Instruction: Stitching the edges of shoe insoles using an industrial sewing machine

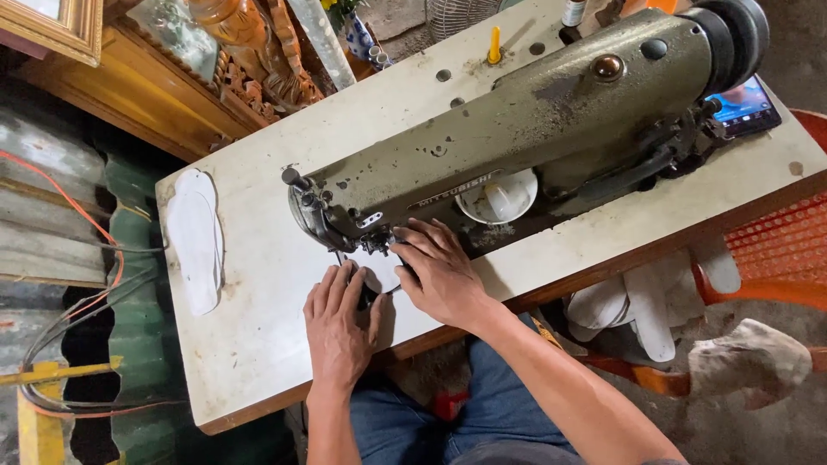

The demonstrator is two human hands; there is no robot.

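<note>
**Desk:** What are the hands doing at the olive-green, paint-worn industrial sewing machine [517, 129]?

**Photographer:** Both lie on a small flat white piece of material [382, 269] under the machine's needle end. The left hand [338, 325] rests palm down with fingers spread, pinning the near edge. The right hand [439, 274] lies flat beside it, fingers extended toward the presser foot. Neither is clenched; they press rather than grip.

**Desk:** Where is the piece?

**Photographer:** On the scuffed cream-topped counter [258, 344], directly beneath the needle, partly covered by both hands.

**Desk:** Which step, by your reading?

**Photographer:** Positioning or feeding the piece for stitching, it appears. Any further move would call for steady, even pressure and fingertips kept off the needle line.

**Desk:** Anything else in frame?

**Photographer:** A white sole-shaped cutout [196, 239] lies well apart at the counter's left edge, and similar white pieces [642, 306] are heaped on an orange plastic chair [775, 258] to the right.
</note>
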